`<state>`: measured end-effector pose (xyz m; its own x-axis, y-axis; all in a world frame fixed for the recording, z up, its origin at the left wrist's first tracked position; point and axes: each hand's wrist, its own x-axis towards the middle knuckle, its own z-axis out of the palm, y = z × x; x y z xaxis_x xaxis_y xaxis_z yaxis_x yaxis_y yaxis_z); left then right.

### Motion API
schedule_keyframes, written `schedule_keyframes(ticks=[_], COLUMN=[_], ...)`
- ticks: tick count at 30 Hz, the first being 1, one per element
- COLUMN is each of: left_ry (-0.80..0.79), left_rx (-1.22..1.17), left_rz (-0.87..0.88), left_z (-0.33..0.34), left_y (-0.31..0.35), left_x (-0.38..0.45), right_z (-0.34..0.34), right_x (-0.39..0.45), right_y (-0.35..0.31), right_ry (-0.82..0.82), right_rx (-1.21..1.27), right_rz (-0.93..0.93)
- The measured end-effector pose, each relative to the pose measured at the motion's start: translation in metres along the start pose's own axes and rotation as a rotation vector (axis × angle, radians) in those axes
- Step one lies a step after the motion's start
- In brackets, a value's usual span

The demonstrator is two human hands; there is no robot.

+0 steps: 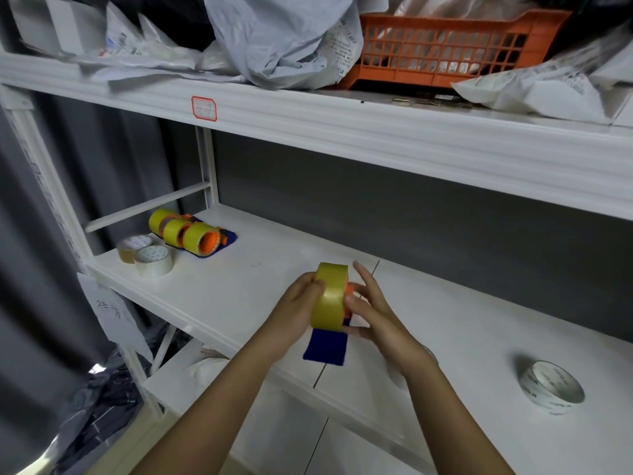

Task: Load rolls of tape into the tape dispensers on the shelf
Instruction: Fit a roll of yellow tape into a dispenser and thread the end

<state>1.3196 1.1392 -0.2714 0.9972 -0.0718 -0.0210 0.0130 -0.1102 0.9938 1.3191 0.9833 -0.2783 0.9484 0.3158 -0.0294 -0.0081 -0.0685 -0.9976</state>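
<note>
A yellow tape roll (329,296) sits on a blue and orange tape dispenser (325,347), held above the white shelf (239,286). My left hand (299,308) grips the roll from the left. My right hand (368,310) holds the dispenser's right side, its upper fingers spread. At the far left of the shelf lie three dispensers with yellow rolls on them (186,233). Beside them stand a brownish roll (132,248) and a white roll (154,260). Another white roll (551,387) lies at the right.
An orange basket (445,49) and grey and white mailing bags (281,39) fill the upper shelf. A red-framed label (204,108) is stuck on its front edge. A lower shelf and dark bags on the floor show at bottom left.
</note>
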Motion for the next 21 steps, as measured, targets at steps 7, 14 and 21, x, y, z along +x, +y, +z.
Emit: schedule_keyframes(ticks=[7,14,21], left_ry=[0.025,0.037,-0.001], left_rx=[0.015,-0.105,-0.051], left_rz=[-0.261,-0.238,-0.142], left_z=[0.01,0.01,0.012], left_y=[0.008,0.008,-0.004], left_x=[0.02,0.011,0.002], right_z=[0.009,0.019,0.02], right_x=[0.005,0.008,0.009], right_y=[0.008,0.012,0.001], right_ry=[0.149,0.237,0.216], right_rx=[-0.089,-0.058,0.072], right_rz=[-0.154,-0.081,0.199])
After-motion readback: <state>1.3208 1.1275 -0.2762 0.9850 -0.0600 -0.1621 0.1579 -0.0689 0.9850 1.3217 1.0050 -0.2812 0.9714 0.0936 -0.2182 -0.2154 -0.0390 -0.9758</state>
